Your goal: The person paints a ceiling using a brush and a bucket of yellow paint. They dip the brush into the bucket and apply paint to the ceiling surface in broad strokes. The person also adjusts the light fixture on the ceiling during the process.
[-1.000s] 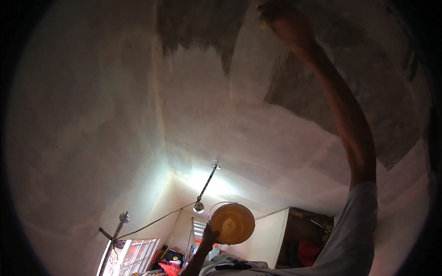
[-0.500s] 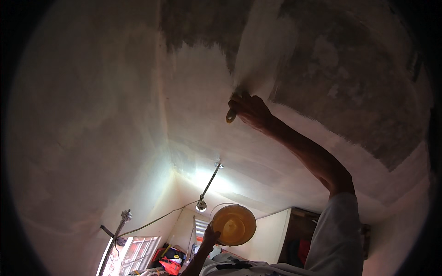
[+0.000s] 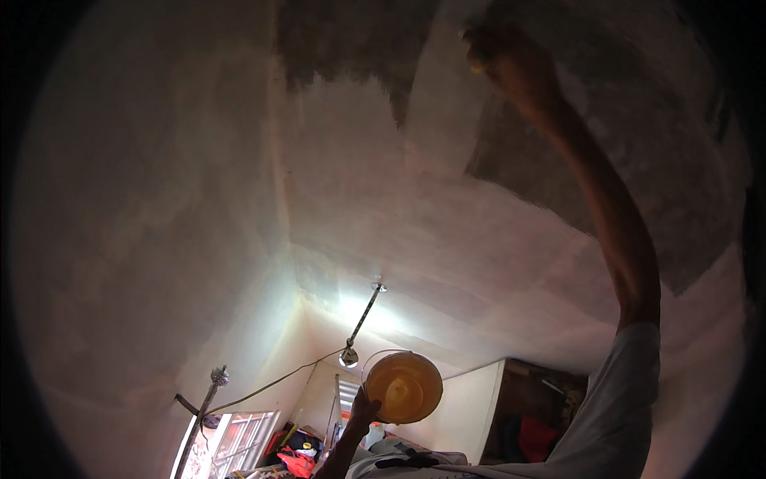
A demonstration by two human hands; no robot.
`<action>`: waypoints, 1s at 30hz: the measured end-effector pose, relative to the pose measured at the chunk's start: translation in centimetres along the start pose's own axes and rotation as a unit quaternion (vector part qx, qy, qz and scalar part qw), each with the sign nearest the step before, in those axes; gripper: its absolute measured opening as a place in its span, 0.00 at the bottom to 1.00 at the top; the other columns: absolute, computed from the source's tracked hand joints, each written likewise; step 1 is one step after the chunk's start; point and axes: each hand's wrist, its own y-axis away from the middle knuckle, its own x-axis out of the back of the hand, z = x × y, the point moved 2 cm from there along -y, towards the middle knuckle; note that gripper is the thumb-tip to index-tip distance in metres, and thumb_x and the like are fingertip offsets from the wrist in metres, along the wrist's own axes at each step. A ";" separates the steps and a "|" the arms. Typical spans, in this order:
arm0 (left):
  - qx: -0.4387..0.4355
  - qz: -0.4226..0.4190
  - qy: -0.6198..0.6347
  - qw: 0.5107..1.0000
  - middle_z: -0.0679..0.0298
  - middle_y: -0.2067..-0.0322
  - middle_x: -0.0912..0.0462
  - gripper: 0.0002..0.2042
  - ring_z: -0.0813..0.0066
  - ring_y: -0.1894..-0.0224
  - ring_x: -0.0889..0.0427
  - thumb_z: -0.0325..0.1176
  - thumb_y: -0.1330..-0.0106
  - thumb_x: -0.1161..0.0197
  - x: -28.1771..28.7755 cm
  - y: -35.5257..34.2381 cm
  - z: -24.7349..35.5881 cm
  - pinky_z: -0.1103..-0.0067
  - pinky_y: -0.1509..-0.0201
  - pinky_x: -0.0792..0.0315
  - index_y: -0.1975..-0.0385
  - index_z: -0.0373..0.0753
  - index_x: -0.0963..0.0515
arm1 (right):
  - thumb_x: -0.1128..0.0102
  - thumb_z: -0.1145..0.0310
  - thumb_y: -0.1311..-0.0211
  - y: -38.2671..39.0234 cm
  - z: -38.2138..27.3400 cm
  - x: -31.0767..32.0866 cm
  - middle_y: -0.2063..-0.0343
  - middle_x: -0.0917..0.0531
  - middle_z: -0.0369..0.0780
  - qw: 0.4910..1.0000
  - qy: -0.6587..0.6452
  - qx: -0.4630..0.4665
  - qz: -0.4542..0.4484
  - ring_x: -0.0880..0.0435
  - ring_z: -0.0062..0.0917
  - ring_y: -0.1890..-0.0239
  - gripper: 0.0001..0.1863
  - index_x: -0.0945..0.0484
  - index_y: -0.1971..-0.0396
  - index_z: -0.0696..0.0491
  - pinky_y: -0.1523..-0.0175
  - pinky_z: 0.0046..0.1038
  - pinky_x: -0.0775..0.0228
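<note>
Right hand [image 3: 515, 60] moved farther from bucket [image 3: 411, 366], closed round apparent brush [image 3: 476, 65]. Left hand [image 3: 365, 407] clamps bucket's edge — likely keeping it within reach.

A round orange-brown bucket [image 3: 408, 388] with 1 thin handle was held low; a yellowish hand tool [image 3: 477, 66] (mostly hidden) was high overhead.

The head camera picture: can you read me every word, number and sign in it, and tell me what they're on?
No words, numbers or signs can be read here.
On the bucket: no writing shows.
On the ceiling: only dark and pale patches, no letters.
On the shirt: dark marks near the lower edge, too blurred to tell if they are letters.
</note>
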 end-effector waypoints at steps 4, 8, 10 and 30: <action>-0.002 -0.020 0.017 1.000 0.61 0.53 0.24 0.31 0.67 0.56 0.18 0.20 0.51 0.44 -0.9 0.4 0.9 0.70 0.66 0.15 0.41 0.37 0.37 | 0.40 0.69 0.49 6.4 -4.4 -2.8 0.51 0.22 0.37 0.999 -0.016 0.021 -0.020 0.21 0.32 0.52 0.18 0.22 0.55 0.47 0.59 0.34 0.24; 0.004 -0.016 0.043 0.999 0.61 0.54 0.25 0.29 0.69 0.57 0.20 0.21 0.51 0.42 -1.4 1.7 2.5 0.72 0.61 0.16 0.43 0.37 0.35 | 0.39 0.66 0.52 10.9 -11.6 -3.6 0.57 0.24 0.38 0.998 -0.008 0.056 -0.019 0.21 0.30 0.57 0.13 0.25 0.64 0.49 0.72 0.27 0.28; 0.026 -0.021 0.031 0.999 0.60 0.53 0.25 0.30 0.66 0.56 0.19 0.20 0.50 0.43 -1.2 1.6 2.0 0.70 0.65 0.15 0.41 0.38 0.36 | 0.38 0.67 0.53 14.0 -14.3 -4.6 0.57 0.25 0.37 0.993 -0.049 0.029 -0.105 0.22 0.30 0.57 0.14 0.25 0.63 0.48 0.72 0.27 0.26; 0.002 0.012 0.006 1.000 0.61 0.55 0.23 0.30 0.68 0.59 0.18 0.17 0.49 0.44 0.7 -0.1 1.6 0.69 0.66 0.15 0.41 0.38 0.35 | 0.38 0.63 0.41 -3.0 10.2 0.5 0.59 0.15 0.39 0.967 0.020 -0.229 -0.108 0.17 0.33 0.55 0.17 0.21 0.51 0.43 0.52 0.33 0.25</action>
